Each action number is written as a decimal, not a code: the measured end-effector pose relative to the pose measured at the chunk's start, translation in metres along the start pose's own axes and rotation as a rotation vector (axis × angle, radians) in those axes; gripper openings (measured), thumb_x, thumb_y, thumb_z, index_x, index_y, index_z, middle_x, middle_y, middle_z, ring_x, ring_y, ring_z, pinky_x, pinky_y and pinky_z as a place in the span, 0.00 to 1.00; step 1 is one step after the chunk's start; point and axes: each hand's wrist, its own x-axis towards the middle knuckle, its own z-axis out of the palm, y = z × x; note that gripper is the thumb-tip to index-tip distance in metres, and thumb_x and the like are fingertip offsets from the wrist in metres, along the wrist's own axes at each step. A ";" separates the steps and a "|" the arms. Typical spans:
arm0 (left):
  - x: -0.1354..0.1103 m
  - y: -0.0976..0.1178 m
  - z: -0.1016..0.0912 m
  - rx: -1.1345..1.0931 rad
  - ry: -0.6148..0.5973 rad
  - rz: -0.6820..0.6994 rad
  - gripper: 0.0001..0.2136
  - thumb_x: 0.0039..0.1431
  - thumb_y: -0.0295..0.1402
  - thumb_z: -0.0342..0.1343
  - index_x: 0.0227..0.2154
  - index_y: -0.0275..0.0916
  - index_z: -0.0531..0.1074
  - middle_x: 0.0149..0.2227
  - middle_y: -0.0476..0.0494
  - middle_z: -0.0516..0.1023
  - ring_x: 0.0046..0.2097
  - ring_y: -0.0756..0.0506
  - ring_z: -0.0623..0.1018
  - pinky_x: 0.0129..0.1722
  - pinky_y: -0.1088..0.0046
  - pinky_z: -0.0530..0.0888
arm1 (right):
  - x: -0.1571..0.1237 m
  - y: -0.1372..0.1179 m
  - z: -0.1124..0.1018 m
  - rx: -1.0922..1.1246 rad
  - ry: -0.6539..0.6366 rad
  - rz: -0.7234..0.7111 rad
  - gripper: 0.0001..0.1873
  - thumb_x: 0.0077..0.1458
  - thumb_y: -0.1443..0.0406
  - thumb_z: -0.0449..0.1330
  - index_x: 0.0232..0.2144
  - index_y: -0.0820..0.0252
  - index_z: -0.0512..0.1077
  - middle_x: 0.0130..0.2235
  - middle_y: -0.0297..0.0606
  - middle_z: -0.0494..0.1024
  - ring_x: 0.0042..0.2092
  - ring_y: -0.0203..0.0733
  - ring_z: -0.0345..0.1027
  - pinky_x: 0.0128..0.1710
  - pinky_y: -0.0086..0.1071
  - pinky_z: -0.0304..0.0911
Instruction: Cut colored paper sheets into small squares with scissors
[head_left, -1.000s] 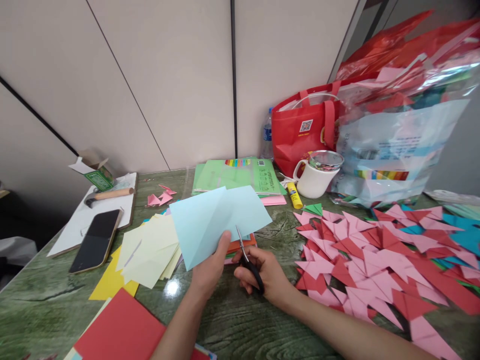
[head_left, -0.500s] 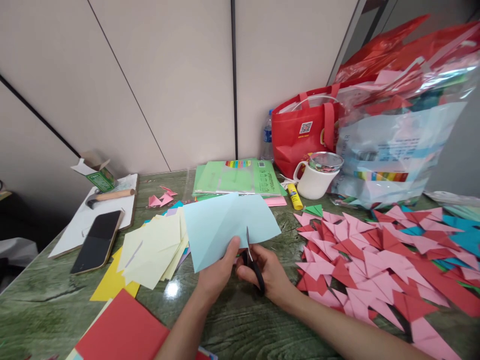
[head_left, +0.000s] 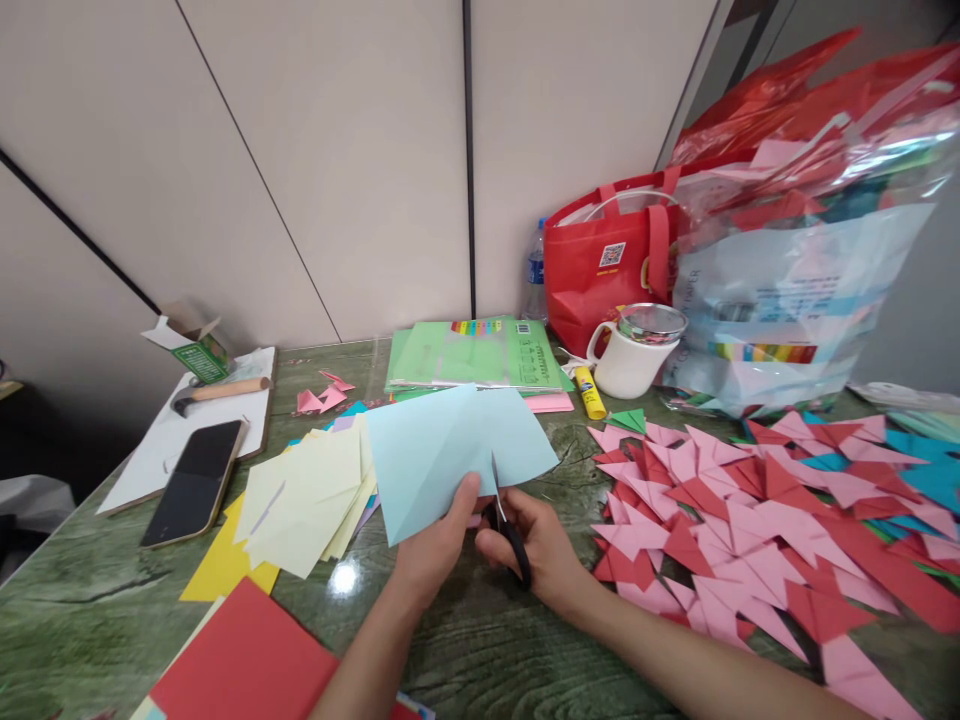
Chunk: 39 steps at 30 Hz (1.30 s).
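Note:
A sheet of light blue paper [head_left: 427,450] is pinched in my left hand [head_left: 442,540], thumb on top and the fingers hidden beneath. My right hand [head_left: 540,545] is closed round the black handles of a pair of scissors [head_left: 514,540]. The scissor blades point away from me, at the near edge of the paper, with one blade showing above it. A crease runs across the left part of the sheet. Below the hands lies the green wood-grain table [head_left: 480,650].
Pale yellow sheets [head_left: 307,500], a phone [head_left: 195,480] and a hammer [head_left: 225,393] lie left. Red paper [head_left: 244,660] is near front. Folded pink and red pieces [head_left: 735,520] spread right. Green packs [head_left: 480,355], a glue stick [head_left: 589,393], a white mug [head_left: 634,360] and bags stand behind.
The right part of the blue sheet has shifted slightly left and down. My right hand and the scissors have moved very little; my left hand stays in place.

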 end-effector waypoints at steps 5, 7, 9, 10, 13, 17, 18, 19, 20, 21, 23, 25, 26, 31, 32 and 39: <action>0.002 -0.003 -0.001 -0.008 0.037 0.038 0.08 0.43 0.38 0.58 0.22 0.39 0.76 0.27 0.42 0.78 0.28 0.44 0.76 0.38 0.67 0.70 | 0.000 0.000 0.001 0.007 -0.001 -0.008 0.16 0.42 0.56 0.60 0.26 0.61 0.62 0.18 0.26 0.63 0.19 0.29 0.56 0.18 0.24 0.54; 0.003 -0.004 -0.001 -0.005 0.062 0.053 0.07 0.41 0.37 0.59 0.22 0.39 0.76 0.27 0.42 0.78 0.30 0.44 0.76 0.39 0.68 0.70 | 0.000 0.000 0.001 0.005 0.001 -0.011 0.15 0.42 0.56 0.60 0.26 0.61 0.62 0.18 0.26 0.63 0.18 0.29 0.56 0.17 0.24 0.54; 0.003 -0.005 -0.001 -0.003 0.078 0.055 0.07 0.41 0.37 0.60 0.22 0.39 0.76 0.27 0.43 0.78 0.31 0.44 0.76 0.40 0.68 0.70 | 0.000 0.000 0.001 0.006 -0.001 -0.010 0.14 0.43 0.57 0.60 0.26 0.61 0.62 0.17 0.25 0.63 0.18 0.28 0.56 0.17 0.23 0.54; 0.003 -0.005 -0.001 -0.005 0.076 0.046 0.07 0.40 0.37 0.60 0.22 0.39 0.76 0.26 0.43 0.78 0.30 0.44 0.76 0.39 0.68 0.70 | 0.000 0.000 0.001 0.008 -0.002 -0.009 0.14 0.43 0.58 0.60 0.26 0.61 0.62 0.17 0.25 0.63 0.18 0.28 0.56 0.17 0.23 0.54; 0.005 -0.005 -0.001 -0.011 0.067 0.020 0.07 0.40 0.37 0.60 0.20 0.38 0.75 0.24 0.43 0.77 0.28 0.44 0.76 0.38 0.68 0.70 | 0.000 0.001 0.001 0.014 0.003 -0.007 0.13 0.43 0.59 0.60 0.25 0.61 0.62 0.17 0.25 0.63 0.17 0.28 0.56 0.17 0.23 0.55; 0.006 -0.005 -0.001 0.001 0.087 0.041 0.06 0.40 0.36 0.60 0.19 0.39 0.75 0.24 0.44 0.77 0.29 0.44 0.76 0.40 0.69 0.69 | 0.000 0.003 0.001 0.017 0.010 0.003 0.12 0.43 0.61 0.60 0.25 0.61 0.62 0.17 0.25 0.65 0.17 0.27 0.56 0.16 0.22 0.54; 0.006 -0.005 -0.001 0.002 0.083 0.047 0.06 0.40 0.36 0.60 0.19 0.39 0.75 0.24 0.44 0.77 0.29 0.44 0.76 0.40 0.69 0.69 | 0.001 0.004 0.001 0.016 0.012 0.007 0.12 0.43 0.61 0.60 0.25 0.61 0.62 0.17 0.26 0.65 0.17 0.27 0.56 0.16 0.22 0.54; 0.006 -0.006 -0.001 0.003 0.077 0.049 0.06 0.40 0.36 0.60 0.19 0.39 0.75 0.24 0.44 0.77 0.29 0.44 0.76 0.40 0.69 0.69 | 0.001 0.004 0.001 0.014 0.015 0.011 0.12 0.43 0.61 0.60 0.25 0.61 0.62 0.17 0.26 0.65 0.17 0.27 0.56 0.15 0.22 0.54; 0.006 -0.006 -0.001 0.002 0.069 0.050 0.06 0.41 0.36 0.60 0.19 0.39 0.75 0.24 0.44 0.77 0.28 0.44 0.76 0.40 0.68 0.69 | 0.001 0.004 0.001 0.012 0.018 0.014 0.12 0.43 0.61 0.60 0.25 0.61 0.62 0.17 0.26 0.65 0.17 0.27 0.56 0.15 0.22 0.54; 0.006 -0.007 -0.001 0.002 0.058 0.051 0.06 0.41 0.36 0.60 0.19 0.39 0.75 0.24 0.43 0.77 0.28 0.44 0.76 0.40 0.68 0.69 | 0.001 0.004 0.001 0.010 0.019 0.017 0.12 0.43 0.61 0.60 0.26 0.61 0.62 0.17 0.26 0.66 0.16 0.28 0.56 0.15 0.22 0.54; 0.006 -0.008 -0.001 0.003 0.050 0.060 0.07 0.41 0.37 0.59 0.20 0.38 0.75 0.24 0.42 0.77 0.29 0.43 0.76 0.40 0.67 0.69 | 0.001 0.004 0.001 0.007 0.020 0.017 0.12 0.44 0.61 0.60 0.26 0.62 0.62 0.17 0.26 0.65 0.16 0.28 0.57 0.15 0.22 0.54; 0.007 -0.010 -0.001 0.012 0.081 0.097 0.08 0.41 0.37 0.60 0.21 0.38 0.75 0.25 0.42 0.77 0.33 0.42 0.76 0.43 0.66 0.68 | 0.000 0.003 0.002 0.007 0.019 0.017 0.12 0.44 0.60 0.60 0.26 0.62 0.62 0.17 0.26 0.65 0.16 0.27 0.57 0.15 0.22 0.54; 0.007 -0.011 -0.001 0.021 0.103 0.117 0.08 0.40 0.38 0.60 0.22 0.39 0.75 0.26 0.42 0.77 0.35 0.42 0.76 0.44 0.66 0.67 | 0.000 0.003 0.002 0.008 0.017 0.017 0.12 0.44 0.60 0.60 0.26 0.62 0.62 0.17 0.26 0.65 0.16 0.27 0.56 0.15 0.22 0.54; 0.010 -0.014 -0.001 0.113 0.120 0.117 0.10 0.43 0.40 0.57 0.26 0.40 0.75 0.33 0.42 0.77 0.39 0.42 0.75 0.48 0.64 0.64 | 0.000 0.001 0.001 -0.004 0.018 0.018 0.13 0.45 0.58 0.59 0.26 0.62 0.63 0.15 0.25 0.63 0.16 0.28 0.56 0.15 0.23 0.54; 0.010 -0.014 -0.001 0.130 0.130 0.134 0.10 0.43 0.40 0.57 0.27 0.40 0.75 0.34 0.43 0.77 0.40 0.42 0.74 0.48 0.65 0.64 | 0.000 0.001 0.001 -0.010 0.021 0.019 0.13 0.45 0.58 0.59 0.26 0.62 0.63 0.15 0.25 0.63 0.15 0.28 0.56 0.15 0.23 0.54; 0.009 -0.014 0.000 0.178 0.145 0.162 0.14 0.45 0.42 0.55 0.31 0.39 0.74 0.40 0.43 0.76 0.43 0.42 0.73 0.49 0.66 0.63 | 0.000 0.004 0.001 -0.008 0.017 0.032 0.13 0.46 0.58 0.58 0.26 0.63 0.64 0.13 0.25 0.63 0.15 0.29 0.57 0.14 0.24 0.55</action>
